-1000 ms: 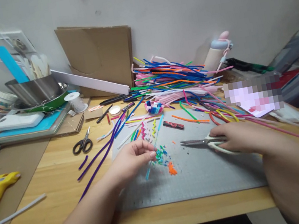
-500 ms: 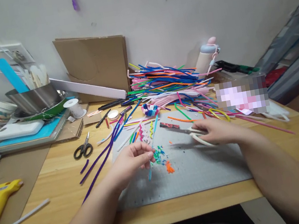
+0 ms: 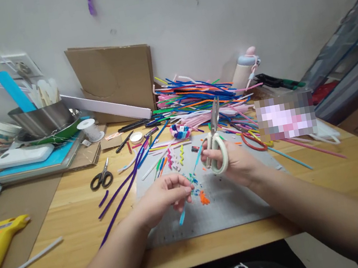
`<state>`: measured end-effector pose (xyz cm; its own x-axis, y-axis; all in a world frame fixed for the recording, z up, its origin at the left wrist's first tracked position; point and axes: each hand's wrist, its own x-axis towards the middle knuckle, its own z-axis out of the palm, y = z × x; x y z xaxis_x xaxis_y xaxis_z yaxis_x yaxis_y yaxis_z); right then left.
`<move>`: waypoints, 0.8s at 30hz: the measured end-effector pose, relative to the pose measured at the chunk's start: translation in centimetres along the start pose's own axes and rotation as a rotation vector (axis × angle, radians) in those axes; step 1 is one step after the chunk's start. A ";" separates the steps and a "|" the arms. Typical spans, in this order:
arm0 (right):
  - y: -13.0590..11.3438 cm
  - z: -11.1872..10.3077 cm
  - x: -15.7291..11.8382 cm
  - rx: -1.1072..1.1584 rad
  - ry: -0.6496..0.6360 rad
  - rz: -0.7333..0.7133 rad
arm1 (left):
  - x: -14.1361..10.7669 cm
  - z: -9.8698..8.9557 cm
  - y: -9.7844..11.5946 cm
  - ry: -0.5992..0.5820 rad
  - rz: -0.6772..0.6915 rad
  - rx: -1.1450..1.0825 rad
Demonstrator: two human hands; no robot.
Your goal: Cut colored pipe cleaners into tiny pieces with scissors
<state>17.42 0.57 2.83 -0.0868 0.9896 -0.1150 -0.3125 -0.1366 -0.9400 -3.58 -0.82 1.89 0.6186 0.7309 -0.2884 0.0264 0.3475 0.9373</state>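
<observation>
My left hand [image 3: 172, 194] pinches a light blue pipe cleaner [image 3: 182, 217] over the grey cutting mat [image 3: 247, 205]; its lower end pokes out below my fingers. My right hand [image 3: 230, 159] is wrapped round the white-handled scissors [image 3: 216, 146], whose blades point up and look nearly closed. Close by my right fingers is a light blue strand [image 3: 197, 156]. Between my hands lie blue-green clippings [image 3: 193, 180] and a small pile of orange bits [image 3: 204, 197]. Pink and yellow zigzag pieces [image 3: 181, 154] rest on the mat behind.
A large heap of pipe cleaners [image 3: 193, 99] spreads across the back. Black scissors [image 3: 101, 180] and purple pipe cleaners [image 3: 118, 204] lie left of the mat. A yellow glue gun [image 3: 0, 241] is at the far left. A bottle [image 3: 246, 71] stands at the back right.
My right hand has moved left and turned the scissors from pointing left to pointing up. My left hand has shifted slightly right and down, still pinching the light blue pipe cleaner.
</observation>
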 end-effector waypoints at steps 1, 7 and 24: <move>0.1 0.0 0.1 -0.002 -0.007 0.003 | 0.0 0.0 0.0 -0.007 -0.008 0.007; 0.8 0.5 0.2 -0.020 -0.012 -0.019 | 0.0 0.3 0.2 -0.021 -0.032 0.048; -1.5 -2.8 1.0 -0.355 0.048 -0.088 | 0.1 0.3 0.2 0.119 -0.011 0.008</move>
<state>20.49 1.91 3.24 -0.0267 0.9990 -0.0357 0.0315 -0.0348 -0.9989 -3.26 -0.84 2.11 0.5210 0.7917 -0.3190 0.0387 0.3514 0.9354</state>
